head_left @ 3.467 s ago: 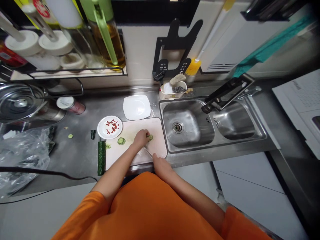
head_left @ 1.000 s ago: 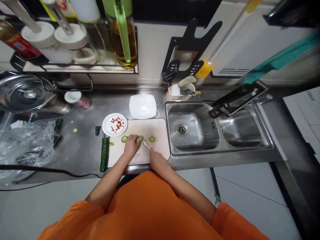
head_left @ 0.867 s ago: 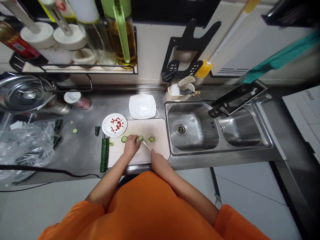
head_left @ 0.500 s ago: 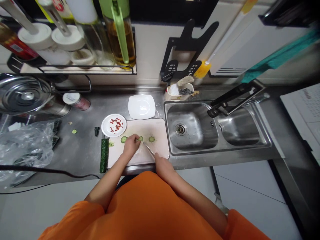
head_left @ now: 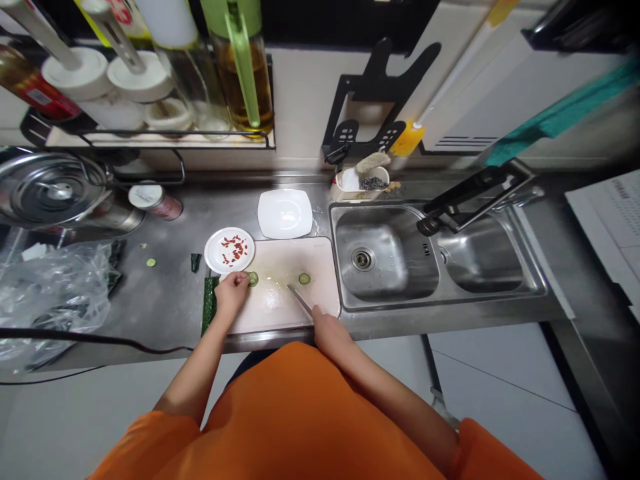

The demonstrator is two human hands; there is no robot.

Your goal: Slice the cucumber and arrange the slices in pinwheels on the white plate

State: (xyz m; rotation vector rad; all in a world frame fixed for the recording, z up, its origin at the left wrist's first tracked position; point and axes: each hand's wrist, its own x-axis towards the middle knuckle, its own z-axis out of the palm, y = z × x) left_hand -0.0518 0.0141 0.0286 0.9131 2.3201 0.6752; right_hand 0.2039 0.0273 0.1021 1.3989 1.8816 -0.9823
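Note:
My left hand (head_left: 232, 297) is over the left part of the white cutting board (head_left: 280, 310), its fingers pinched together at a cucumber slice (head_left: 253, 279). Whether more than one slice lies under those fingertips is hard to make out. In my right hand (head_left: 329, 331) is a knife (head_left: 299, 298), its blade pointing up and left over the board. Another cucumber slice (head_left: 305, 278) lies flat to the right of the blade. A length of dark green cucumber (head_left: 209, 303) lies along the board's left edge, partly hidden by my left hand.
A round plate (head_left: 215, 251) with small red pieces overlaps the board's upper left corner. Behind the board is a white square plate (head_left: 285, 213). To the right is a double sink (head_left: 385, 293) with a black faucet (head_left: 460, 193). Plastic bags (head_left: 65, 287) lie at left.
My left hand has moved left from the middle of the board to its left side. The middle slice is gone from its spot. My right hand and the knife have barely moved.

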